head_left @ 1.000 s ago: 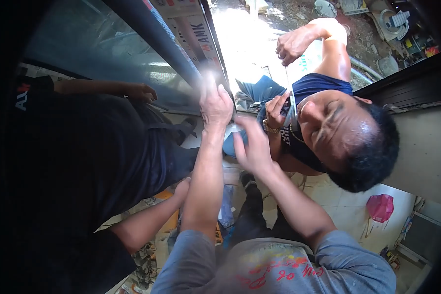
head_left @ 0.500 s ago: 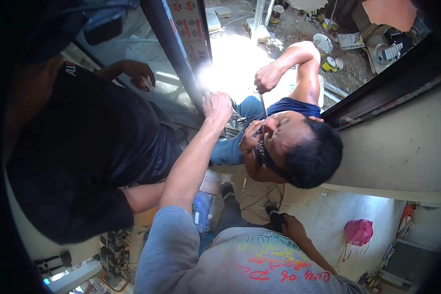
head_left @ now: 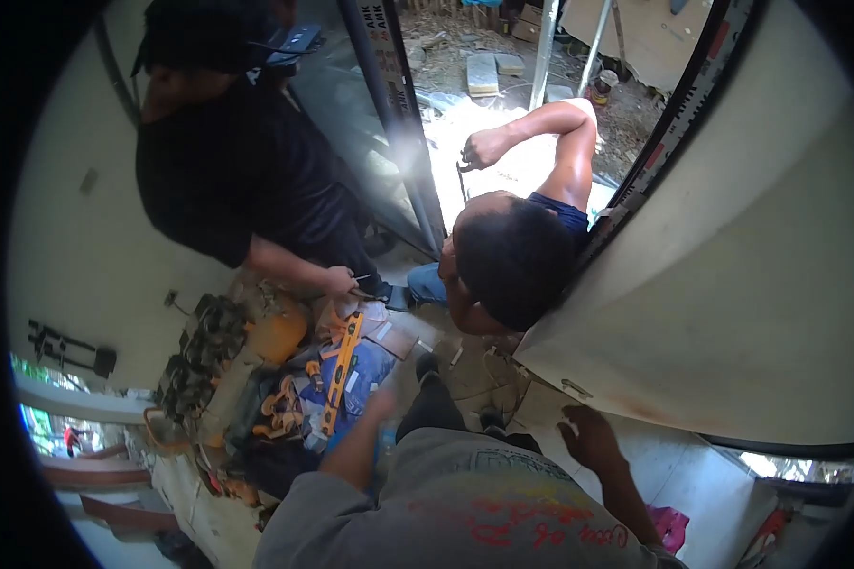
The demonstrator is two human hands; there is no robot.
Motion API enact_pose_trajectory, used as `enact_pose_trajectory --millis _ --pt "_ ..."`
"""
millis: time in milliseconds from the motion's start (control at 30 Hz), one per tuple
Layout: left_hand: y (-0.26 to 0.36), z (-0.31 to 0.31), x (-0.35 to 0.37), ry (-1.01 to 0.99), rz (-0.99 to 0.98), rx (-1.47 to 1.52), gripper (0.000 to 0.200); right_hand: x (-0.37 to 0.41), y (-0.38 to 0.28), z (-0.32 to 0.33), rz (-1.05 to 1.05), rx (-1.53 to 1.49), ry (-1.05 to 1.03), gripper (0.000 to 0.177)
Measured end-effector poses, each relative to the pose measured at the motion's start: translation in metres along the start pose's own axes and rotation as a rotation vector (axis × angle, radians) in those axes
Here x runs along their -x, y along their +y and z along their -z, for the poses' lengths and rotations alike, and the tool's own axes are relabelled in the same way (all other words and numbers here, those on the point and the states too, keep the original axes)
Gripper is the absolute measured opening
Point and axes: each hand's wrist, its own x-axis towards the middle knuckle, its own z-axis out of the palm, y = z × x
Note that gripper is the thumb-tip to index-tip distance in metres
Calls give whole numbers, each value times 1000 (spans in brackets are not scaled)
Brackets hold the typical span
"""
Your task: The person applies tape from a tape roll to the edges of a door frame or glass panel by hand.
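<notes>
Beside the pale wall (head_left: 731, 284), right hand (head_left: 593, 441) low, fingers (head_left: 571, 429) spread

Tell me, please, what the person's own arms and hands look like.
Both arms emerge from the short sleeves of a grey T-shirt with red and yellow lettering. Forearms are bare. The right hand wears no glove, ring or watch that shows; the left hand is too blurred to tell.

The person wore a grey short-sleeved T-shirt (head_left: 465, 507) with red script lettering, dark trousers (head_left: 436, 410) and dark shoes (head_left: 427, 364); the left hand (head_left: 381, 402) and right hand (head_left: 593, 436) were bare.
</notes>
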Motion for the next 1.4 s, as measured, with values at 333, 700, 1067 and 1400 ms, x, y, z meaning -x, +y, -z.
enact_pose_trajectory --millis 333,700,1067,1400 --pt "108 -222 214 -49 185 342 34 3 -96 225 640 636 1430 23" --pt "117 -72 194 597 328 1431 35 -54 -125 259 363 1131 1733 50" --pt "85 -297 258 -18 -83 117 21 -40 -121 258 361 1183 1602 47" --pt "96 -335 252 258 59 307 22 -39 -121 251 298 1187 1632 48"
